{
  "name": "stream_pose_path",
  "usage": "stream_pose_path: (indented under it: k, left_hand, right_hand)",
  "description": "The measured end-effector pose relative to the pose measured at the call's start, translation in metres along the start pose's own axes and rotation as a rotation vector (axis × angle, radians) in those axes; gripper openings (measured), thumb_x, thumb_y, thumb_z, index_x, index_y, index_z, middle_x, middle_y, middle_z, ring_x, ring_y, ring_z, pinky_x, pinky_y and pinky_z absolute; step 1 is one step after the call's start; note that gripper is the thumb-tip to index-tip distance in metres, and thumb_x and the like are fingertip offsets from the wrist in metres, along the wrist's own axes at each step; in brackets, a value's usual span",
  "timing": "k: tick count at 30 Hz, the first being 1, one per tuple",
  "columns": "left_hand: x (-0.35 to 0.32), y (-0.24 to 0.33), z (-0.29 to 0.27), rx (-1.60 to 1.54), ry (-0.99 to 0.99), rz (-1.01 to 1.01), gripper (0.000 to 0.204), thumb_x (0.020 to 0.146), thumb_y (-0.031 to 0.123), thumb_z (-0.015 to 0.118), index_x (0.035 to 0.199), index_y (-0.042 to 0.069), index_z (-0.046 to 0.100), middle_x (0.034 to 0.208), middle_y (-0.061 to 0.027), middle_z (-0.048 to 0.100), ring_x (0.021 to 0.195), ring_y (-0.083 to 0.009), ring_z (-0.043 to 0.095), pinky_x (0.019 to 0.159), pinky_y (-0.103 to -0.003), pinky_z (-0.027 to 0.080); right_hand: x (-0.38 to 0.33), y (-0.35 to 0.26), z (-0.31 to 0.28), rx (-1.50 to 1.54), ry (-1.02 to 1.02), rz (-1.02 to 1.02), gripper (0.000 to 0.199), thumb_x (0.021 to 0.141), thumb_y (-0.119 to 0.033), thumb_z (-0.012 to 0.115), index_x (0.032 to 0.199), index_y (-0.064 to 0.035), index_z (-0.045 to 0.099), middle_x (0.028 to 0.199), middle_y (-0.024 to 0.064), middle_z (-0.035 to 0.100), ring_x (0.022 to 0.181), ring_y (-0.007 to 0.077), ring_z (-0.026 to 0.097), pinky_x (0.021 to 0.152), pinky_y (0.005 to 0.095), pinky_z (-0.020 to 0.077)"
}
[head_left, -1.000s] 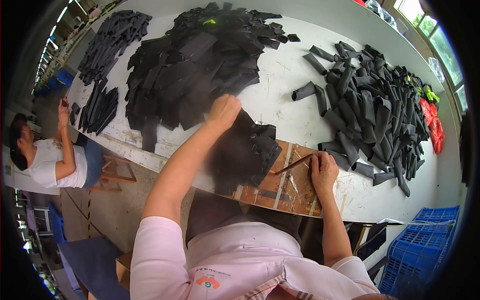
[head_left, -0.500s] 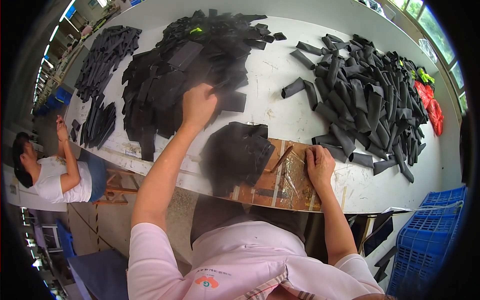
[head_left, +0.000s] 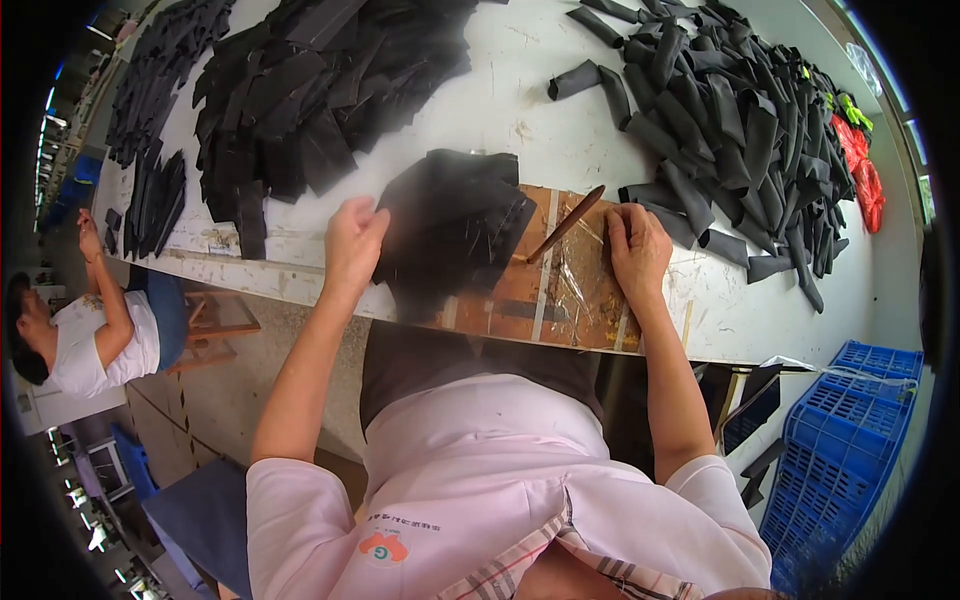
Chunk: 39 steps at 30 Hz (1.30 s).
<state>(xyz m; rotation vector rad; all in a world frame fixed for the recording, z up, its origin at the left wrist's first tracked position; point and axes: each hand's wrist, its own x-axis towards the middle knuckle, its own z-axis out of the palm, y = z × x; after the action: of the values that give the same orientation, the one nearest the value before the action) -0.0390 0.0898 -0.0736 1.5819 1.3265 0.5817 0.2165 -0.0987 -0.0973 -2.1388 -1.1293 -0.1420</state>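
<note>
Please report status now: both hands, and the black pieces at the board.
Left hand holds black sheet over small black stack. Right hand pinches thin stick on brown board. Nothing between them.

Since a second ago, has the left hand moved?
Yes. The left hand came back from the far black pile to the near table edge.

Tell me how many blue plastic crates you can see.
1 blue plastic crate, on the floor at lower right beside the white table. Another blue shape sits at the far left edge, too small to tell; more may be hidden.
</note>
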Motion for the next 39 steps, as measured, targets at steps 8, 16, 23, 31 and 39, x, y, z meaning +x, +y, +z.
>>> stream_pose_path:
  k: [8, 16, 23, 31, 39]
  left_hand:
    - [-0.033, 0.046, 0.026, 0.552, -0.026, 0.79, 0.037, 0.073, 0.011, 0.062, 0.107, 0.0, 0.051, 0.099, -0.0159, 0.054, 0.091, -0.0298, 0.053, 0.076, -0.035, 0.044]
    - [-0.013, 0.033, 0.035, 0.612, 0.033, 0.787, 0.011, 0.076, 0.006, 0.057, 0.084, 0.0, 0.057, 0.075, -0.0123, 0.056, 0.066, -0.027, 0.055, 0.061, -0.036, 0.044]
    - [-0.064, 0.063, -0.001, -0.35, -0.24, 0.301, 0.01, 0.083, 0.005, 0.053, 0.088, -0.002, 0.058, 0.071, 0.0029, 0.055, 0.064, -0.0014, 0.044, 0.057, -0.018, 0.036]
    - [-0.101, 0.053, 0.024, -0.263, -0.457, 0.212, 0.008, 0.078, 0.001, 0.054, 0.083, -0.003, 0.058, 0.067, -0.0026, 0.055, 0.061, -0.0061, 0.048, 0.056, -0.022, 0.04]
    - [-0.096, 0.055, 0.025, -0.19, -0.533, 0.319, 0.006, 0.078, 0.003, 0.056, 0.08, -0.002, 0.057, 0.067, -0.0064, 0.056, 0.061, -0.0082, 0.05, 0.056, -0.023, 0.041]
  right_hand:
    - [-0.005, 0.002, 0.002, -0.039, 0.0, 0.019, 0.009, 0.079, -0.016, 0.055, 0.076, -0.0073, 0.056, 0.067, 0.0091, 0.056, 0.064, 0.0278, 0.054, 0.056, 0.0375, 0.0413]
    - [-0.011, 0.0, -0.002, -0.038, 0.016, -0.027, 0.009, 0.079, -0.014, 0.055, 0.078, -0.0052, 0.055, 0.069, 0.0104, 0.056, 0.064, 0.0286, 0.054, 0.056, 0.0357, 0.0419]
    - [-0.037, -0.04, -0.028, 0.357, -0.015, 0.061, 0.012, 0.082, -0.012, 0.054, 0.078, -0.001, 0.054, 0.066, 0.0102, 0.053, 0.059, 0.0222, 0.052, 0.055, 0.0298, 0.0406]
    - [-0.059, -0.118, -0.04, 0.999, -0.638, 0.219, 0.039, 0.073, -0.032, 0.068, 0.091, -0.0004, 0.055, 0.082, 0.0057, 0.051, 0.067, 0.0114, 0.052, 0.059, 0.0232, 0.0447]
    - [-0.057, -0.127, -0.04, 1.22, -0.397, 0.323, 0.014, 0.073, -0.005, 0.067, 0.085, -0.0013, 0.06, 0.066, -0.0004, 0.048, 0.06, 0.0061, 0.05, 0.049, 0.0194, 0.0439]
